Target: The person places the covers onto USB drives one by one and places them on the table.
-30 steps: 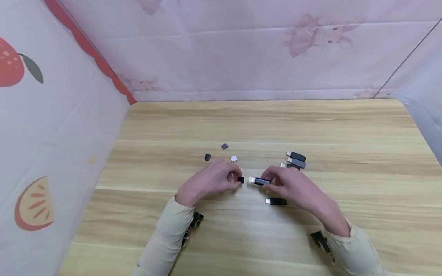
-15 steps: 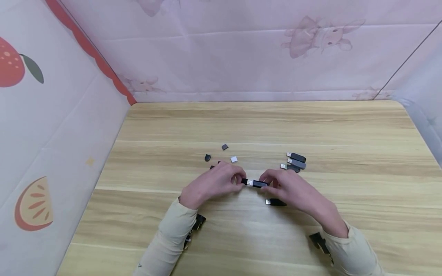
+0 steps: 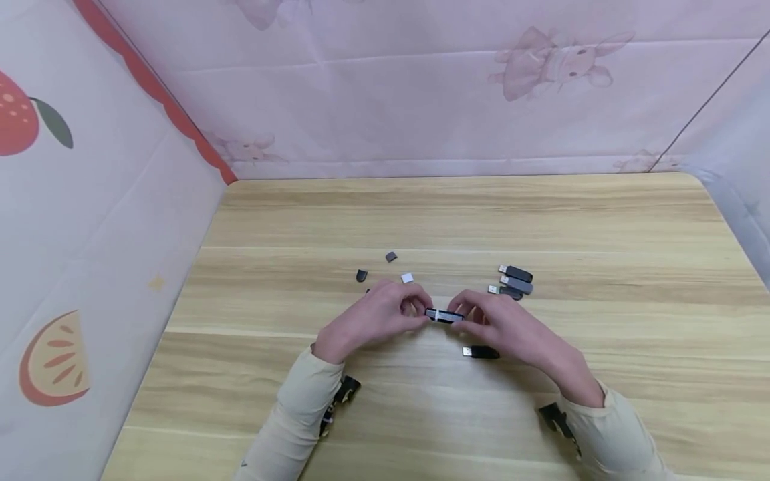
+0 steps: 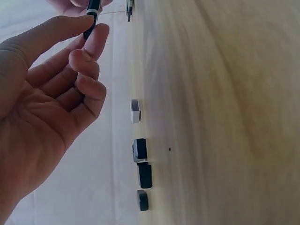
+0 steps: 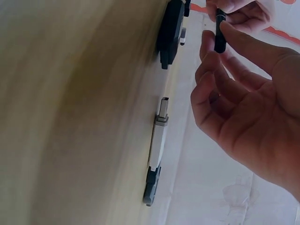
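Note:
Between thumb and fingers, my left hand (image 3: 377,311) pinches a small black cap (image 3: 430,312). My right hand (image 3: 511,326) pinches the rear of a black USB flash drive (image 3: 451,317) in the same way. The cap sits over most of the silver plug; a thin light strip shows between cap and body. In the right wrist view the drive's dark body (image 5: 220,40) is seen end-on between thumb and forefinger. Just below the right hand lies an uncapped black USB drive (image 3: 483,352), its plug facing left.
Loose caps lie beyond my left hand: dark grey (image 3: 392,256), black (image 3: 361,274) and pale (image 3: 407,277). Another is mostly hidden by the hand. Uncapped drives, black (image 3: 519,273), grey (image 3: 520,286) and dark (image 3: 511,293), lie beyond my right hand. A patterned curtain (image 3: 385,107) borders the wooden table (image 3: 421,214).
Cap and drive were apart a second ago. They came together, the cap slid over the silver plug, and the gap shrank to a thin strip. Both hands kept their grip.

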`<state>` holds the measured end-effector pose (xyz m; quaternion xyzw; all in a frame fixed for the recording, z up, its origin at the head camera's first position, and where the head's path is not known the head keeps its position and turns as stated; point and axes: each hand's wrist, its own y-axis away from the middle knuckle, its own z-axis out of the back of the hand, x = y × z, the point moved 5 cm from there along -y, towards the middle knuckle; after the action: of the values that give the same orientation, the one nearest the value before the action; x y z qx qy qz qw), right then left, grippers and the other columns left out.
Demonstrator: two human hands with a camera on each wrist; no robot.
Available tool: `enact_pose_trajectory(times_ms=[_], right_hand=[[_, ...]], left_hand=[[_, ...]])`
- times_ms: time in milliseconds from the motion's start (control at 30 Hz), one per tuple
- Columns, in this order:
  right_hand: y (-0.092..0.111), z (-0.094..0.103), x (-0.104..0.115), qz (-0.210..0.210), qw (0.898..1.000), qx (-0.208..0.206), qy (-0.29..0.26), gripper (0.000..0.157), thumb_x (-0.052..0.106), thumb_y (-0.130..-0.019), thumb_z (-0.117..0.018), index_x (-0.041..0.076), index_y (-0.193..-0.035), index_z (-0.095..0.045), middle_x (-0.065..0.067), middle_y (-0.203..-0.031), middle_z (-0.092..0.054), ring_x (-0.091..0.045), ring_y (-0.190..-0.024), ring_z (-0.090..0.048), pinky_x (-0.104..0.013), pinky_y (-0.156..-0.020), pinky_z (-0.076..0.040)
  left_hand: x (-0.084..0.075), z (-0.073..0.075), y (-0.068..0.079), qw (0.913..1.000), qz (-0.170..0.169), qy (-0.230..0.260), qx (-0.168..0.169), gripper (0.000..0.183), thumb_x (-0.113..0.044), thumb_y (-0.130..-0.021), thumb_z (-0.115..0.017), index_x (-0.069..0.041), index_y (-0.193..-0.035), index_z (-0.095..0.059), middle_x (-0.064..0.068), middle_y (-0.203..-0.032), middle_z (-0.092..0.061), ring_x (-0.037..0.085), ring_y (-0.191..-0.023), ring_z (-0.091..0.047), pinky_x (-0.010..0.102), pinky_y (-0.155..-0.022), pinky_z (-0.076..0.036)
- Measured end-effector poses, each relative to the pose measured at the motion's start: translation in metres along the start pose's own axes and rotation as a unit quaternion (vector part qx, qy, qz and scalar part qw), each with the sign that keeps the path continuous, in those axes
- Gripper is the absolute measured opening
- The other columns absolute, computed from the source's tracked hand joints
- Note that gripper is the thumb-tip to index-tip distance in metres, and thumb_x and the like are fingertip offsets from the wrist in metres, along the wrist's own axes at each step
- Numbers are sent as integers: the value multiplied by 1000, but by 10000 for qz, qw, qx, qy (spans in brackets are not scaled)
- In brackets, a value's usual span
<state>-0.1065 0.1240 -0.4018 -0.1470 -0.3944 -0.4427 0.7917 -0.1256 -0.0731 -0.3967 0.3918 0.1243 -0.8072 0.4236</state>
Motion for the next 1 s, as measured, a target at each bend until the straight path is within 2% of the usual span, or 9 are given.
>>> enact_pose_trajectory(times_ms=[167,300,433,633,833,1000], right_hand=[[0,2,-4,76,9994,-63,-333,19,17,-102,-71,16,-120,-66,2,-85,-74,-6,-75,-63,-23,-69,-51],[-1,4,-6,51,9987,-57,-505,23,14,-102,-70,18,-123,-64,3,-76,-67,-6,-67,-53,-23,-63,-46],[-3,4,-11,-123,9954,113,-940,21,12,-102,-70,14,-122,-64,-3,-80,-70,-11,-69,-58,-23,-64,-48],[-6,6,-15,-326,9855,285,-1640,17,9,-102,-68,4,-118,-66,-15,-85,-73,-22,-71,-65,-24,-61,-50],[-7,8,-16,-474,9806,234,-1886,16,5,-101,-68,2,-116,-68,-19,-94,-77,-17,-72,-65,-25,-62,-54],[-5,8,-17,-665,9756,217,-2079,17,0,-100,-68,-5,-116,-66,-23,-96,-77,-17,-76,-68,-26,-65,-57]], left_hand=[[7,1,-2,9961,165,860,-68,18,-11,-94,-80,-11,-111,-74,-2,-92,-72,9,-82,-66,22,-73,-56],[13,1,-4,9923,244,1216,-64,19,-14,-94,-81,-15,-110,-73,-3,-95,-74,9,-87,-70,24,-78,-60],[19,-2,-5,9863,369,1606,-5,18,-17,-93,-82,-18,-109,-73,-3,-97,-76,15,-89,-74,28,-78,-61],[27,-8,-7,9682,624,2417,142,19,-14,-93,-81,-14,-110,-73,4,-101,-78,29,-89,-76,36,-77,-63],[28,-9,-5,9584,692,2769,1,18,-11,-92,-81,-11,-109,-75,7,-100,-79,30,-87,-74,32,-72,-62],[26,-12,-6,9578,654,2798,-67,20,-13,-91,-83,-9,-109,-77,7,-99,-79,25,-86,-73,25,-69,-58]])
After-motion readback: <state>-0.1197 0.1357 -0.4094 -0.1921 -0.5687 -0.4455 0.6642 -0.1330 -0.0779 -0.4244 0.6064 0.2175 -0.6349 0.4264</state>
